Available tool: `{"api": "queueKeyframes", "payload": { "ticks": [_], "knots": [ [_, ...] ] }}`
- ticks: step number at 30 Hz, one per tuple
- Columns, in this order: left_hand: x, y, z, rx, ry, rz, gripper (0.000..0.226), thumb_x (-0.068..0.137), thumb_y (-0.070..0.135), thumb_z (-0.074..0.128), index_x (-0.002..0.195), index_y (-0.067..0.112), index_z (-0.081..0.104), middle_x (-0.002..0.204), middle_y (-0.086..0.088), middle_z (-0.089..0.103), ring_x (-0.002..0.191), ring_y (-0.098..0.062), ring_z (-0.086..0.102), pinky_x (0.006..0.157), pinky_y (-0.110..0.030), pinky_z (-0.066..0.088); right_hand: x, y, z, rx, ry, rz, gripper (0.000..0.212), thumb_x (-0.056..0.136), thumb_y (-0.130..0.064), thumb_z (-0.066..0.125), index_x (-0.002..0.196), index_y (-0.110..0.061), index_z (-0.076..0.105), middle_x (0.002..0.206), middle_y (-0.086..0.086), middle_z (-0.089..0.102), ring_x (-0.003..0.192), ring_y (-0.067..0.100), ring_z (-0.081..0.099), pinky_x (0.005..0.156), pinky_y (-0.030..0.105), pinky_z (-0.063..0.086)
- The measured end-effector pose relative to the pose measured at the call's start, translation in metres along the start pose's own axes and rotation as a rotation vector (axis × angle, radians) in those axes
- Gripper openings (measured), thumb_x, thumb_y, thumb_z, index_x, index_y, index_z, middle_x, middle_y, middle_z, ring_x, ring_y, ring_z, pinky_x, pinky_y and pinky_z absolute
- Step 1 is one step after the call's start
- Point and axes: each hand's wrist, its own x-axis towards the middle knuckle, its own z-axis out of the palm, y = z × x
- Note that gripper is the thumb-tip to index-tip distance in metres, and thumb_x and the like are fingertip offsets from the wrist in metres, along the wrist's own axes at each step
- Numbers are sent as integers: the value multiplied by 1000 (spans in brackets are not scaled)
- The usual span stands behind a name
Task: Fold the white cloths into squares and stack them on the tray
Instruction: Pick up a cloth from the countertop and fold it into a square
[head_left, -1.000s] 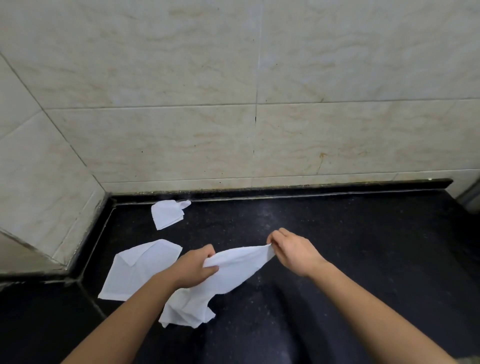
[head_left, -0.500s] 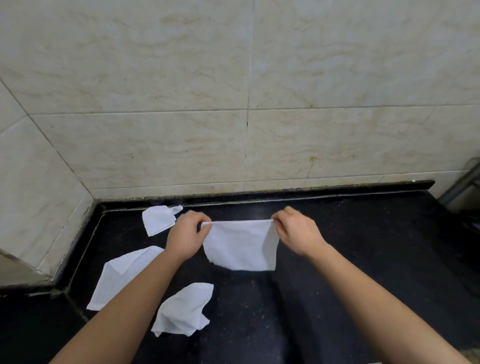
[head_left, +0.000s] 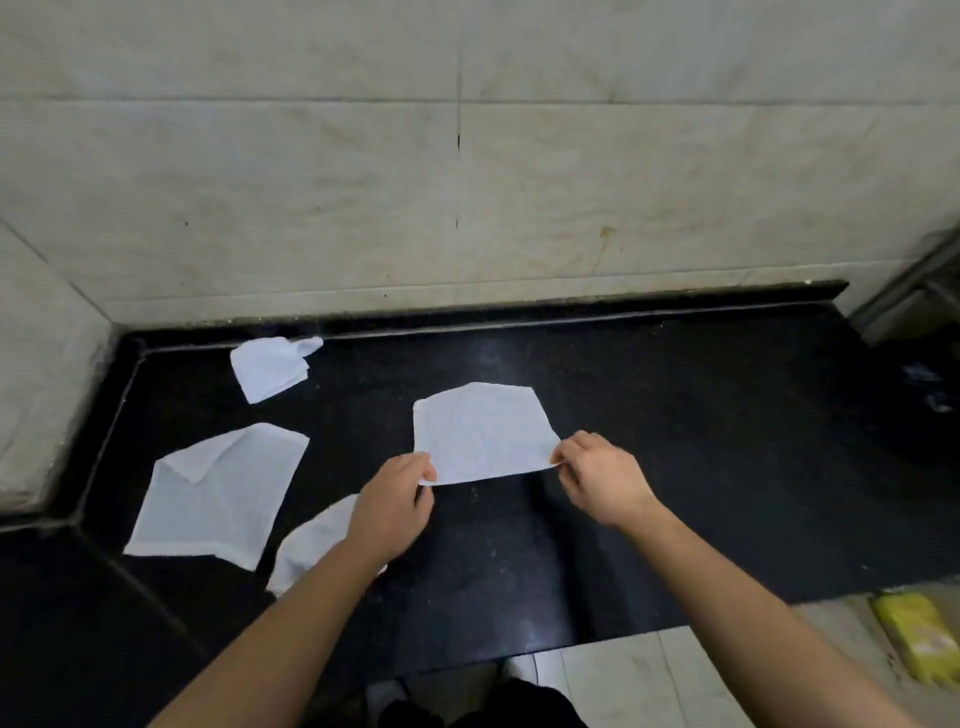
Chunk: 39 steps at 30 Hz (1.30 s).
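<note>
Head view, centre of frame: one white cloth (head_left: 480, 434) lies spread on the black tabletop (head_left: 675, 441), its near edge held at the left corner by the left hand (head_left: 395, 501) and at the right corner by the right hand (head_left: 602, 480), with the fingers (head_left: 423, 470) of both clamped on the fabric. Left of frame, all on the same tabletop and apart from the held piece: a small folded cloth (head_left: 270, 366) near the tiled wall (head_left: 467, 182), a large flat cloth (head_left: 218, 493) with one corner turned over, and a crumpled cloth (head_left: 311, 545) partly hidden under the left forearm. Lower right corner: a yellow object (head_left: 917, 634), blurred, on a pale surface beyond the tabletop edge.
</note>
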Motion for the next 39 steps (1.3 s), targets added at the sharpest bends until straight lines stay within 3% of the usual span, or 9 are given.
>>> {"api": "queueKeyframes", "payload": {
  "ticks": [6,10,13,17,21,28,32,37,39],
  "knots": [
    [-88,-22,66,213,-302,113,13,78,12,70,87,20,66,121,-1,68,120,-24,61,81,-37,55,-67,6,57,-49,-437,-6,26,92,-26,47,112,-23,63,116,0,61,109,24,58,82,33,47],
    [-107,-30,73,224,-326,178,12,77,18,72,86,22,67,127,1,65,124,-21,58,85,-36,55,-89,12,66,-11,-548,-40,20,89,-27,51,103,-19,63,112,2,60,105,25,57,81,34,46],
    [-95,-27,62,127,-353,113,5,84,24,63,86,23,68,114,5,68,113,-14,57,87,-34,52,-80,17,61,37,-596,0,19,87,-29,53,100,-19,63,109,1,60,100,24,59,82,34,48],
    [-57,-15,49,-132,-284,-277,9,88,24,66,96,24,70,94,8,63,90,-10,59,84,-28,48,-47,28,52,231,-496,174,21,88,-29,56,105,-22,66,107,-2,61,97,21,61,85,36,51],
    [-15,-16,45,-361,-108,-604,16,90,16,67,106,18,71,94,0,69,92,-19,65,90,-34,52,-9,31,53,504,-313,391,20,88,-23,64,107,-27,70,99,-5,66,91,15,63,80,27,50],
    [36,-27,51,-395,28,-818,16,91,17,69,106,13,68,95,1,65,93,-16,62,86,-28,48,42,31,79,806,-163,662,12,88,-25,72,98,-31,67,85,-10,65,83,9,62,83,22,50],
    [53,-37,60,-368,37,-881,17,91,19,69,107,14,69,101,0,67,98,-17,63,94,-34,50,55,35,88,811,-164,688,11,89,-28,72,97,-32,66,80,-13,63,79,6,61,77,19,46],
    [60,-40,70,-301,61,-867,19,93,22,67,110,15,69,103,0,67,96,-15,61,87,-28,46,60,38,96,790,-144,693,13,88,-32,73,99,-33,66,76,-14,63,80,9,61,79,22,48],
    [61,-39,70,-288,58,-860,25,92,27,67,114,15,67,107,-2,67,100,-18,62,86,-28,45,59,35,94,771,-145,696,23,90,-35,70,111,-28,66,85,-12,64,86,10,63,85,26,51]
  ]
}}
